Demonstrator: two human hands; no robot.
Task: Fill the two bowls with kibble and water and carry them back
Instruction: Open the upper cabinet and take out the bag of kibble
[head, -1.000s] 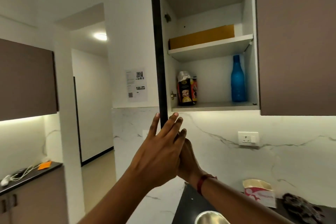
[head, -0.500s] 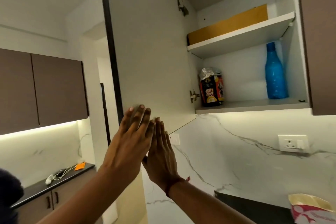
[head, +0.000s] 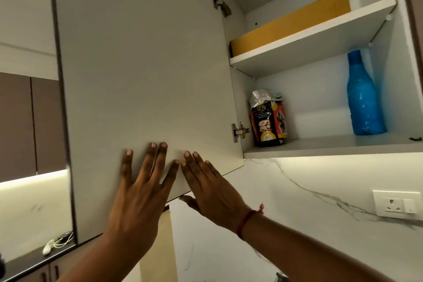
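Note:
A wall cupboard stands open above the counter, its pale door point(head: 142, 71) swung wide to the left. My left hand point(head: 142, 190) lies flat against the door's inner face with fingers spread. My right hand point(head: 206, 183) presses the door's lower edge beside it, fingers straight, thumb under the edge. On the lower shelf point(head: 332, 146) stands a dark kibble bag point(head: 267, 119) with a crumpled silver top, next to a blue water bottle point(head: 364, 96). No bowl is in view.
A yellow-brown flat box point(head: 290, 23) lies on the upper shelf. A white wall socket point(head: 397, 205) sits on the marble backsplash at the right. Brown wall cabinets point(head: 32, 126) hang at the left above a dark counter with a white cable point(head: 55, 244).
The cupboard door has swung further open to the left under both hands. My view has tilted up and closer, and the bowl and paper bag on the counter have left the frame.

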